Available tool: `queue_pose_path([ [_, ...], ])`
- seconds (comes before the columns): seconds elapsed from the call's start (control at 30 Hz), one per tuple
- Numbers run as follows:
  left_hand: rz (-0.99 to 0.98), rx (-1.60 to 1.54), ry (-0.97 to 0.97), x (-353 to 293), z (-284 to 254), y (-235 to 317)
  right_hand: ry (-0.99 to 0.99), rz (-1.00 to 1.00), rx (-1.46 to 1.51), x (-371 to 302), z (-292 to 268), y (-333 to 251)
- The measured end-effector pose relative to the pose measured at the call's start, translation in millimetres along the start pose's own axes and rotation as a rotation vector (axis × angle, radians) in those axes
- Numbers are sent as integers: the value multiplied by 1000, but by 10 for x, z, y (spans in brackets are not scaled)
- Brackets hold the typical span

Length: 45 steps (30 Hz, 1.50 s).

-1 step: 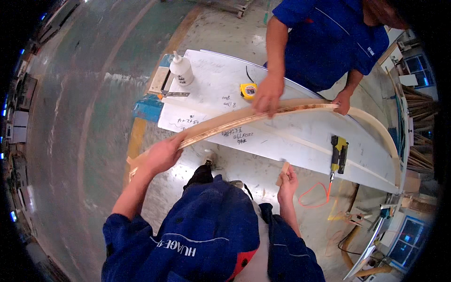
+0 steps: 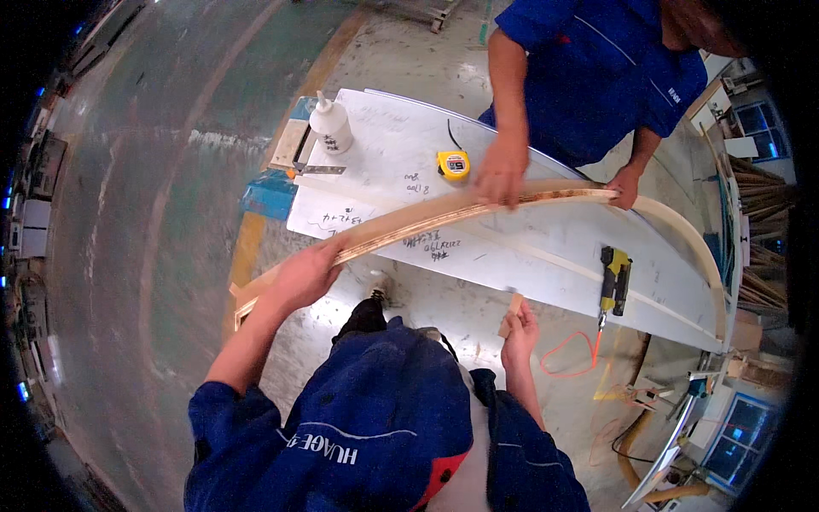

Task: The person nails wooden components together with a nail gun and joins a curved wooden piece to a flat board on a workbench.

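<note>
My left hand [image 2: 309,275] is closed around the near left part of a long curved strip of laminated wood [image 2: 409,219], whose layers show along its edge. The strip arches over a white panel and bends down at the far right. Low in front of the panel's near edge, my right hand [image 2: 520,331] pinches a small flat wooden piece [image 2: 511,316], apart from the strip. Across from me, a co-worker's hand [image 2: 503,175], smeared by motion, is at the middle of the strip. The co-worker's other hand [image 2: 624,186] grips it farther right.
On the white marked panel [image 2: 367,128] stand a white squeeze bottle [image 2: 331,126], a yellow tape measure [image 2: 453,165] and a metal ruler [image 2: 322,170]. A yellow-black nail gun [image 2: 614,280] with an orange hose [image 2: 570,373] lies near its right side. Wooden strips [image 2: 762,192] are stacked at far right.
The co-worker's blurred hand has shifted a little to the right along the strip. My left hand has moved slightly to the right with its hold kept; my right hand is nearly still.
</note>
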<state>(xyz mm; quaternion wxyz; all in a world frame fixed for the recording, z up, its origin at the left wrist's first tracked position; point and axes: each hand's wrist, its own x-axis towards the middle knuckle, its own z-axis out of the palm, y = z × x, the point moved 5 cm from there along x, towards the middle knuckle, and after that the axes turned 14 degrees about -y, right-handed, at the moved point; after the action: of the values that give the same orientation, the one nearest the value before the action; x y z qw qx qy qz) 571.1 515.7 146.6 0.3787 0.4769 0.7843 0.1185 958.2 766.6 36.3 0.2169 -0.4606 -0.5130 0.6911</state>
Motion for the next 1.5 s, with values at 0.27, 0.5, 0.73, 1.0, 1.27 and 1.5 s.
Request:
queue_pose_path([
  [0.27,39,-514,428,737,-573,-462,-132,148,675,-313,406,-292],
  [0.5,-28,143,517,1181,-740,-1114,-137,101,736,-514,248,-298],
  [0.73,74,208,385,1188,-799,-1114,-122,125,732,-578,507,-466],
  [1.0,212,-567,550,989,-792,-1479,-201,89,754,-560,630,-534],
  [1.27,180,-357,836,1387,-1212,-1090,-197,47,854,-515,443,-414],
  [1.5,95,-473,857,1402,-1229,-788,-136,-96,1034,-973,-25,-536],
])
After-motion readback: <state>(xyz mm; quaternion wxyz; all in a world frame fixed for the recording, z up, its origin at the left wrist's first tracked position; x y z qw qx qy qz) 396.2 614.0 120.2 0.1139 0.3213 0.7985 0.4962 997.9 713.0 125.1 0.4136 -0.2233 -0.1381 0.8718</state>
